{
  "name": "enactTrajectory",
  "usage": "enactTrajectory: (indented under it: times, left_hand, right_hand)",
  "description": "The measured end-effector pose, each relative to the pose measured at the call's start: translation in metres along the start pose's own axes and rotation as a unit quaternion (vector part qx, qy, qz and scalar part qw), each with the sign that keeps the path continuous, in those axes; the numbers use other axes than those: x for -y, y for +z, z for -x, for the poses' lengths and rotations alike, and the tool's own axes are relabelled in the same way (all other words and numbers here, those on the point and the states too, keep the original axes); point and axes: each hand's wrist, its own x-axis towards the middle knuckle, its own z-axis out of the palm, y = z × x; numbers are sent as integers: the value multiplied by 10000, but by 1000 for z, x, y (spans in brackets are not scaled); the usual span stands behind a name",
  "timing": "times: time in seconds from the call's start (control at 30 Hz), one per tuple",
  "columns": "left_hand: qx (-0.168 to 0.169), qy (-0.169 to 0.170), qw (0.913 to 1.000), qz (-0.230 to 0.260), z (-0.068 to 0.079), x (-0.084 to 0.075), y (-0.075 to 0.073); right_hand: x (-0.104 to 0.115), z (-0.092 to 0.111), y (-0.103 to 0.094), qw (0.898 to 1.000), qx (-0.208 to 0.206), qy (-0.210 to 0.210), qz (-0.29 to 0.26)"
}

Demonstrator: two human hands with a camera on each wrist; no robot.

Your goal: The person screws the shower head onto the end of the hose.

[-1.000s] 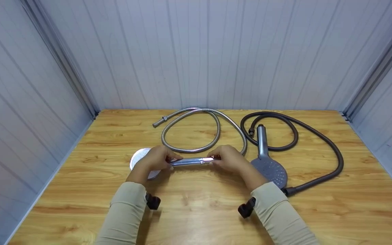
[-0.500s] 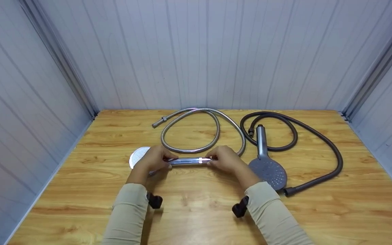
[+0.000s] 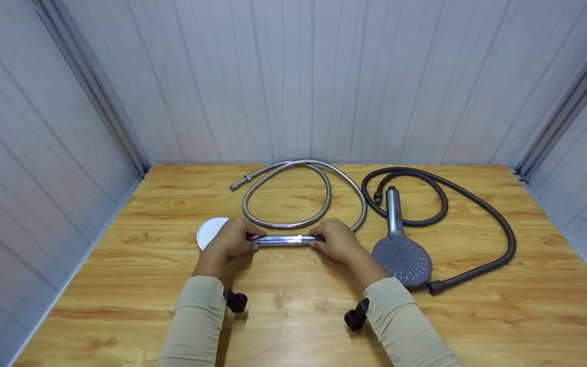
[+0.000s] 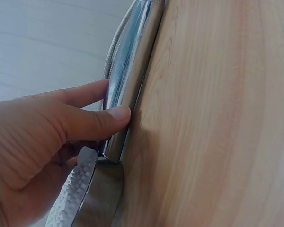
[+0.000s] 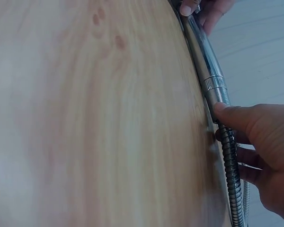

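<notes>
A chrome hand shower lies across the middle of the table, its handle (image 3: 279,240) pointing right and its white spray face (image 3: 210,232) at the left. My left hand (image 3: 233,237) grips the handle close to the spray head, thumb on top in the left wrist view. At the other end, my right hand (image 3: 338,240) pinches the chrome hose nut (image 5: 217,98), which sits against the handle's end. From that nut runs a silver metal shower hose (image 5: 232,175), looped behind my hands. The curled fingers of the right hand partly hide the hose end.
To the right lies a grey hand shower (image 3: 402,260) with its handle pointing away. A dark shower hose (image 3: 500,221) curls around it, one end (image 3: 437,287) beside the spray head. Panelled walls (image 3: 293,81) enclose the wooden table (image 3: 120,285) at the back and sides.
My right forearm and wrist have swung slightly inward, to the left, while the fingers stay at the nut. The silver hose's right bend has shifted a little left. The left hand keeps its grip.
</notes>
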Motion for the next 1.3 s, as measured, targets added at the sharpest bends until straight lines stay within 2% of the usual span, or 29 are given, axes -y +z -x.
enactTrajectory:
  times: [0.27,0.57,0.83,1.13,1.3]
  left_hand:
    - [-78,-228,9996,169,-1,-3,4]
    - [-204,-223,9994,142,-1,-3,5]
    - [-270,-199,9989,314,0,-9,4]
    - [-349,-530,9972,397,4,-21,0]
    - [-511,-359,9966,528,10,-24,-2]
  right_hand:
    - [2,2,0,9996,159,232,-7]
    - [1,5,-3,9999,90,108,-88]
    - [-1,11,-8,10000,-72,7,-49]
    - [-2,17,-12,9998,-184,87,-76]
    - [-1,22,-20,9994,-214,133,-233]
